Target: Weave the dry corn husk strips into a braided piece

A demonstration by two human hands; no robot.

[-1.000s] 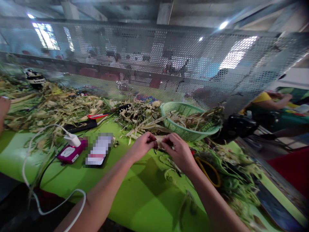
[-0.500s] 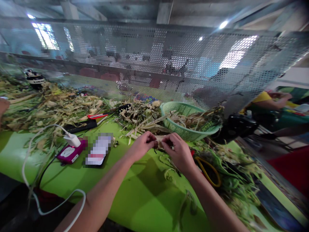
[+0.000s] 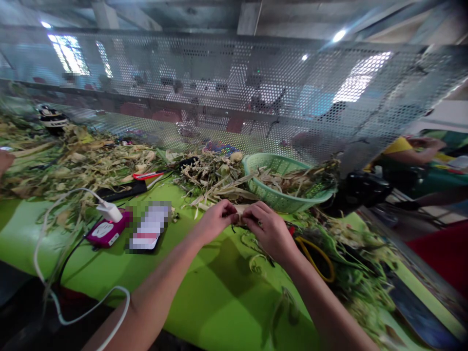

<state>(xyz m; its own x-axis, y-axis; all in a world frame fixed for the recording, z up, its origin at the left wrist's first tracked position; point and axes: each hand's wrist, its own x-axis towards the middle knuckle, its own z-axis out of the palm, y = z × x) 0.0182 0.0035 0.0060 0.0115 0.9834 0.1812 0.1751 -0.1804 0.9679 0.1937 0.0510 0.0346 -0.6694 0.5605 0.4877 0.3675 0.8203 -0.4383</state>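
Note:
My left hand [image 3: 216, 218] and my right hand [image 3: 268, 228] meet over the green table [image 3: 204, 297], both pinched on a small pale strip of husk [image 3: 240, 211] held between their fingertips. Most of the strip is hidden by my fingers. A green plastic basket [image 3: 283, 199] with dried leaves stands just behind my hands. Loose husks and green trimmings [image 3: 351, 273] lie to the right of my right hand.
A pink device [image 3: 106, 231] with a white plug and cable [image 3: 109, 211] lies at the left beside a phone [image 3: 150, 228]. Heaps of husks [image 3: 87, 161] cover the back left. A perforated metal screen [image 3: 234, 92] rises behind. Another person's arm [image 3: 415, 151] shows far right.
My right hand's fingers have closed in slightly toward my left hand over the husk strip. Everything else stays where it was.

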